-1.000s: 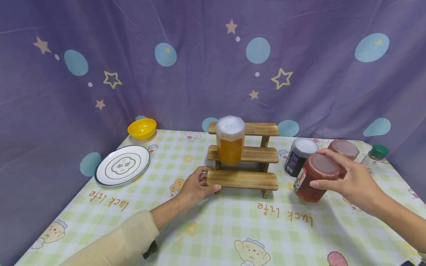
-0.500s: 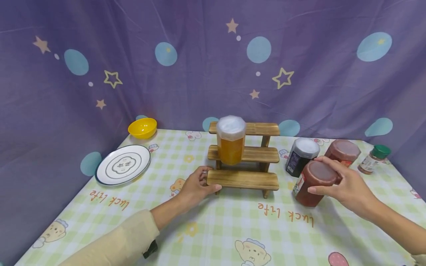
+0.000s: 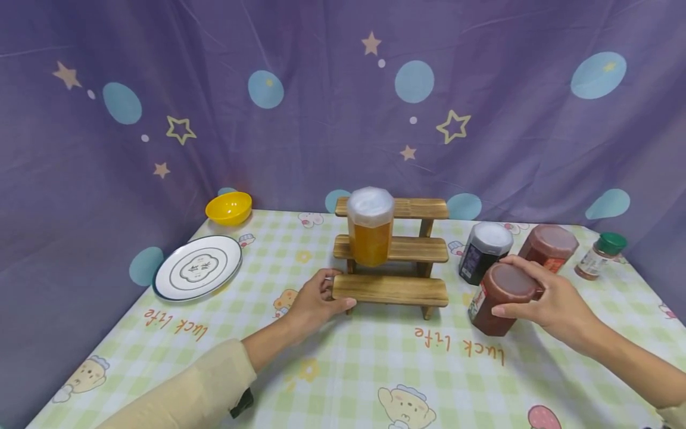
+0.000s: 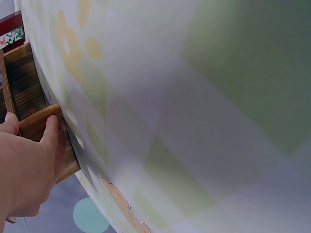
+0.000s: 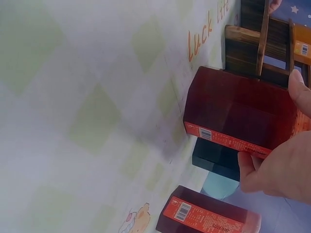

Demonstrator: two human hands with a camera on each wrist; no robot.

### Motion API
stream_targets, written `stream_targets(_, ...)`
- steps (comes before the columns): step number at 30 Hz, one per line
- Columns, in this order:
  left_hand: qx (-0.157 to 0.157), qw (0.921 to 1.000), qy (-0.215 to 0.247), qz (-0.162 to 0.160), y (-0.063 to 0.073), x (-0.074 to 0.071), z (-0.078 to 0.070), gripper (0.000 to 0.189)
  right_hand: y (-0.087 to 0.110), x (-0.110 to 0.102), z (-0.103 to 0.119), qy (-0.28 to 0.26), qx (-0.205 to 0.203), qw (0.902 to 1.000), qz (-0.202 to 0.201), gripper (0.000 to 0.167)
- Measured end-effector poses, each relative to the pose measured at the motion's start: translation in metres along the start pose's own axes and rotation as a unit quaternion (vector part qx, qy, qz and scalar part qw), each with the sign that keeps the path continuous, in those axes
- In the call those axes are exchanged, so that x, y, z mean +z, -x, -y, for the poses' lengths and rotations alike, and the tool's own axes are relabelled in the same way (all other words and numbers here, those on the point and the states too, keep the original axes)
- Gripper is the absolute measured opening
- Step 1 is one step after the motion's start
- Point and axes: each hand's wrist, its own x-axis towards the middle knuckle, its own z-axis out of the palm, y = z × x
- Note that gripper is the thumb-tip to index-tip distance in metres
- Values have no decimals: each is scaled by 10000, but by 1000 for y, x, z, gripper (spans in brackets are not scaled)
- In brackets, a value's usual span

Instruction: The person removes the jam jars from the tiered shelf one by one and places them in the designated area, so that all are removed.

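Note:
My left hand (image 3: 315, 301) grips the left end of the lowest step of a three-step wooden rack (image 3: 393, 290), thumb at its front edge and fingers at the end. In the left wrist view the fingers lie against the rack's side piece (image 4: 36, 121). My right hand (image 3: 557, 298) holds a dark red, many-sided jar (image 3: 495, 313) near its frosted top, thumb on the near side. The jar is slightly tilted, close over the cloth, right of the rack. Its red label with a barcode (image 5: 206, 134) shows in the right wrist view. An amber jar (image 3: 371, 241) stands on the rack's middle step.
Behind the held jar stand a black jar (image 3: 474, 265), a second dark red jar (image 3: 549, 247) and a green-capped shaker bottle (image 3: 595, 262). At left are a white plate (image 3: 174, 277) and a yellow bowl (image 3: 228, 208). A purple curtain (image 3: 321, 137) hangs behind the table.
My right hand has brought the dark red jar slightly left and nearer to me, lower over the cloth. The left hand and the rack stay in place.

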Motion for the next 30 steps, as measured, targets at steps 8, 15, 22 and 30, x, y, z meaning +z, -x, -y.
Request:
stream_targets(8, 20, 10000, 60, 15, 0, 0, 1, 63, 0, 2, -2, -27, -72, 9999, 75, 84)
stream_targets(15, -11, 10000, 54, -28, 0, 0, 0, 63, 0, 1, -6, 251, -428, 9988, 54, 85)
stream_targets(22, -16, 10000, 62, 8, 0, 0, 0, 64, -2, -1, -11, 267, -441, 9983, 264, 94)
stream_targets(30, -53, 10000, 62, -10, 0, 0, 0, 63, -4, -9, 11, 170, -759, 9967, 235, 99)
